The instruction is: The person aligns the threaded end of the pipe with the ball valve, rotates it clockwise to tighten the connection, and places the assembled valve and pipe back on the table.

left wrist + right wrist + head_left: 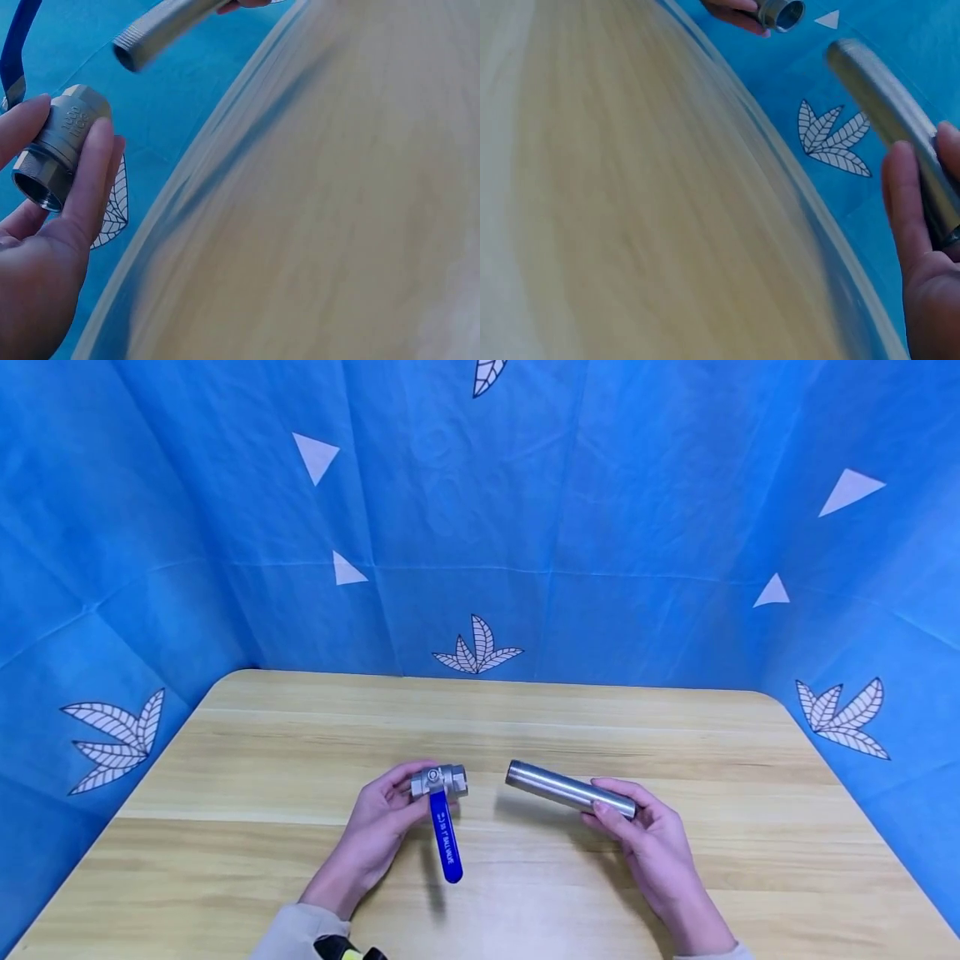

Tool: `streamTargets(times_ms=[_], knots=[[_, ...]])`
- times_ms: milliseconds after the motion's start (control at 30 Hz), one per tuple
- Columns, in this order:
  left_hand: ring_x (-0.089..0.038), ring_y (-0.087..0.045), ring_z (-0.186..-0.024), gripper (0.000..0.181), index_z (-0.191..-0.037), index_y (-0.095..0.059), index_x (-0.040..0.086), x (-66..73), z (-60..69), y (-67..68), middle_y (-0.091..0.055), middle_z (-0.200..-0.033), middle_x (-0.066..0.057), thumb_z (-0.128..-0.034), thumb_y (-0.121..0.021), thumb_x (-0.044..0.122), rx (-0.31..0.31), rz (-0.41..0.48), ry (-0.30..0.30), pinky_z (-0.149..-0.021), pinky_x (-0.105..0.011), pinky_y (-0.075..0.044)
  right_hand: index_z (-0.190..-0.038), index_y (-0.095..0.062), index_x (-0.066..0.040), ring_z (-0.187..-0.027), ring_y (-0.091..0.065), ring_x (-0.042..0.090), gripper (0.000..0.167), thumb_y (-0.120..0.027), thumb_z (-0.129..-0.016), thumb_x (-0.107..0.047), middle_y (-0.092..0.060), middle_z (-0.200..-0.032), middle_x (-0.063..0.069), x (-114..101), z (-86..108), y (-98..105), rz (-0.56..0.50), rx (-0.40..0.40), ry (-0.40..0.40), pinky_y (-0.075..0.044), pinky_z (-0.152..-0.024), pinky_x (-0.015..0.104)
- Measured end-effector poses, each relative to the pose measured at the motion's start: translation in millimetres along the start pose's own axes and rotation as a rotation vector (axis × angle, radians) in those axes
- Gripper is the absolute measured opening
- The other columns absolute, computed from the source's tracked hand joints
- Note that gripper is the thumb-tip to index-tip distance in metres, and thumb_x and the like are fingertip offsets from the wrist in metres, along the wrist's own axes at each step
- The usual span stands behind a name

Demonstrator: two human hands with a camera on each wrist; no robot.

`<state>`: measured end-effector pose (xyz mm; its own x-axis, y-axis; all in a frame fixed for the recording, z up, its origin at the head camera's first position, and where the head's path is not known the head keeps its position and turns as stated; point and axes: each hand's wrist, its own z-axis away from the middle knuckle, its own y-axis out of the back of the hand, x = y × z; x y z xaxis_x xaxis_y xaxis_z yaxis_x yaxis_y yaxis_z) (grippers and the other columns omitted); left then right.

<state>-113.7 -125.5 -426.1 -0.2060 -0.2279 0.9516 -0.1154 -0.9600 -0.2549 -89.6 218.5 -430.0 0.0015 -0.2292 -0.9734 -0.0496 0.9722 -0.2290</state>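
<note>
Ball valve (450,780) and metal pipe (566,788), held apart
Your left hand (375,828) grips the valve, its blue lever (446,837) pointing toward half past five; at the valve's three o'clock, your right hand (656,852) grips the pipe, threaded end (516,773) toward ten.

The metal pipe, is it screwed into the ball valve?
No, a gap separates the threaded pipe from the ball valve.

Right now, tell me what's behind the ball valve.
In the head view, part of the left hand shows behind the ball valve, with wooden tabletop beyond. Whatever fingers and tabletop lie directly behind its body are covered and cannot be seen.
</note>
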Motion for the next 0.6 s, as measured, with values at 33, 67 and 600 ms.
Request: streamTargets(times_ms=[33,67,600], knots=[[-0.022,-0.069,-0.131,0.061,-0.149,-0.054,-0.002,-0.2,0.0,0.3,-0.063,-0.15,-0.022,-0.0914,-0.074,-0.006,0.007,-0.007,0.0,-0.109,-0.031,-0.058,-0.13,-0.071,0.0,-0.108,-0.077,0.015,0.031,-0.067,-0.1,0.006,-0.075,-0.121,0.003,-0.2,0.1,0.2,0.023,0.004,0.003,-0.065,-0.096,0.031],[-0.021,-0.07,-0.13,0.061,-0.148,-0.056,-0.001,-0.4,0.2,0.5,-0.064,-0.149,-0.021,-0.091,-0.074,-0.006,0.012,-0.013,0.004,-0.109,-0.029,-0.058,-0.13,-0.07,0.002,-0.107,-0.077,0.016,0.032,-0.068,-0.099,0.006,-0.075,-0.121,0.003,-0.4,0.3,0.3,0.044,0.008,0.003,-0.065,-0.096,0.032],[-0.024,-0.072,-0.12,0.058,-0.143,-0.066,0.006,-1.0,3.2,-13.5,-0.068,-0.14,-0.017,-0.088,-0.079,-0.003,-0.052,-0.117,0.041,-0.1,-0.028,-0.062,-0.13,-0.068,0.005,-0.107,-0.075,0.016,0.034,-0.071,-0.097,0.005,-0.073,-0.121,0.002,0.7,2.2,-10.1,0.114,-0.126,0.022,-0.066,-0.094,0.037]])
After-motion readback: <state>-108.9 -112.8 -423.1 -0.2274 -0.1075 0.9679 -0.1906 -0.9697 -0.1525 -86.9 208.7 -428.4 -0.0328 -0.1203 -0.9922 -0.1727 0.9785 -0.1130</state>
